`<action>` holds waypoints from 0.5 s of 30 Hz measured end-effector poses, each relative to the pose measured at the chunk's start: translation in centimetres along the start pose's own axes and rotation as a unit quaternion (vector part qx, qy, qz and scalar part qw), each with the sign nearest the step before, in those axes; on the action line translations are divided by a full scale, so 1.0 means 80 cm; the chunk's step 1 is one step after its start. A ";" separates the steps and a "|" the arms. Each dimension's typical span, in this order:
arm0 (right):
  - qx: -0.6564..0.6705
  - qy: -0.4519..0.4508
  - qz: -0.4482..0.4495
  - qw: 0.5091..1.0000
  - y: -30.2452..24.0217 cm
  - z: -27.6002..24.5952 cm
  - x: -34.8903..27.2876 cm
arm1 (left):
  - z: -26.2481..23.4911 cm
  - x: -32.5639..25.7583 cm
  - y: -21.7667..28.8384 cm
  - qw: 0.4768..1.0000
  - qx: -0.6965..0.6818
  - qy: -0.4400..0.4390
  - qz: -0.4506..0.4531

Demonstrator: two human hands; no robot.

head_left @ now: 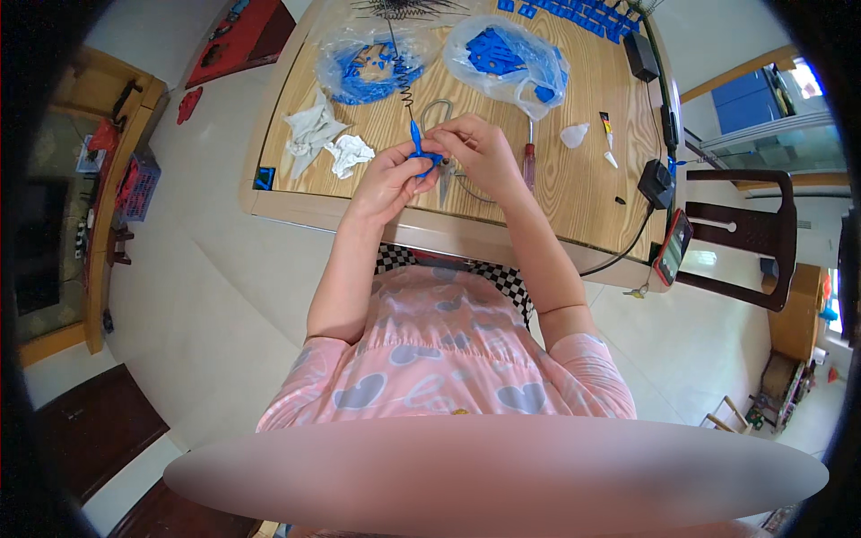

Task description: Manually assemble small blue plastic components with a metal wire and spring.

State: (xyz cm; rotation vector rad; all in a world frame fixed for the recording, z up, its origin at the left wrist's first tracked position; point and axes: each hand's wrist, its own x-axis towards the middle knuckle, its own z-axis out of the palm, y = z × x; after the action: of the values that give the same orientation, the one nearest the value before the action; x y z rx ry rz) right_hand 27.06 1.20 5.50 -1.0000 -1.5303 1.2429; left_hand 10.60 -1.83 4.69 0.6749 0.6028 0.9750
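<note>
My left hand (386,184) is closed round a small blue plastic piece (416,139) near the table's front edge. Out of its pointed top runs a black wire (406,90) with a coiled stretch, reaching away across the table. Close beside it, my right hand (480,148) has thumb and fingertips pinched together at the blue piece; whatever they grip is too small to make out. Scissors (446,186) lie under and between the hands, partly covered. Right of my right hand is a screwdriver (529,169) with a red handle.
Two clear plastic bags, the left bag (336,67) and the right bag (547,54), hold blue pieces. Crumpled white tissue (350,155) and a pale cloth (310,130) lie left. Rightward are a small glue tube (609,134), a black adapter (656,184) and a phone (673,248).
</note>
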 end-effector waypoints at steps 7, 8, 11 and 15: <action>-0.018 -0.018 0.018 1.000 0.001 0.000 -0.007 | -0.008 0.001 -0.005 0.999 0.023 -0.019 -0.016; -0.017 -0.017 0.018 1.000 0.003 0.000 -0.007 | -0.005 0.002 -0.006 0.999 0.037 0.008 -0.019; 0.016 0.022 0.003 1.000 0.013 0.000 -0.009 | 0.009 0.001 -0.006 0.996 0.060 0.056 -0.028; 0.019 0.006 0.010 1.000 0.011 -0.004 -0.012 | 0.007 0.002 -0.006 0.996 0.075 0.039 -0.026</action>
State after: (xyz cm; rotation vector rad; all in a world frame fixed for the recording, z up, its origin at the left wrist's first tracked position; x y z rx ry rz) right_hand 27.66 0.50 4.52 -0.9999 -1.4856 1.2723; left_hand 11.31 -2.04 4.64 0.7524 0.7644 0.9169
